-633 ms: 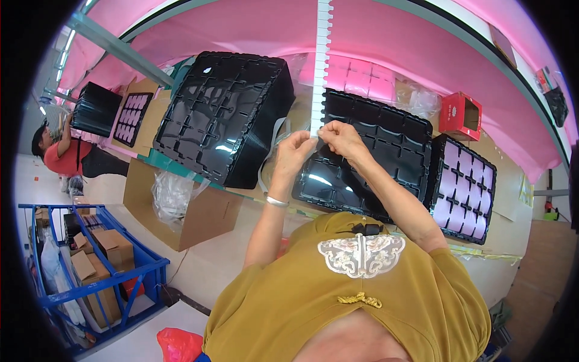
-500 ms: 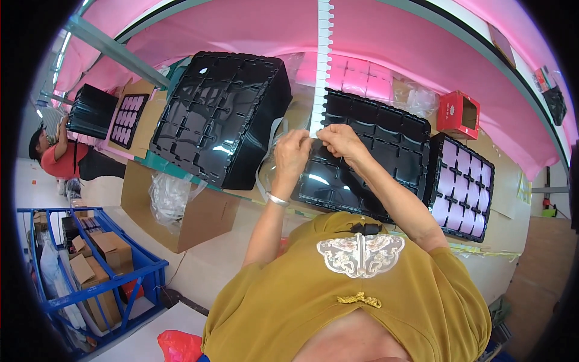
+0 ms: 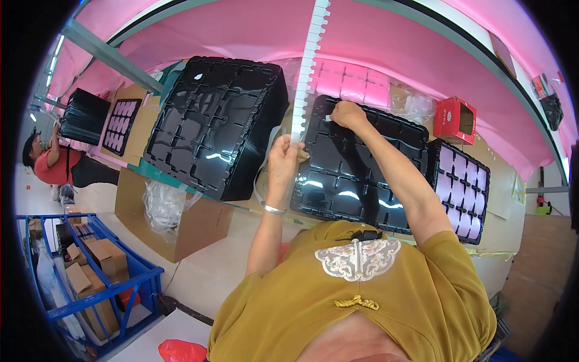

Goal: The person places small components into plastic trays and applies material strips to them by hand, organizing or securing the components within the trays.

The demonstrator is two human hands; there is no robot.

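Pink cloth (image 3: pixel 241 36) hangs behind the counter (image 3: pixel 502 208). The left grip (image 3: pixel 282 163) pinches the lower end of a white toothed strip (image 3: pixel 307 60), perhaps to keep it steady; the strip rises above this grip and its top is cut off. Below the right grip (image 3: pixel 350 114) lies a black tray (image 3: pixel 325 169), probably for easy reach. A small white piece (image 3: pixel 329 118) shows at the fingertips; whether they pinch or press it, I cannot tell.
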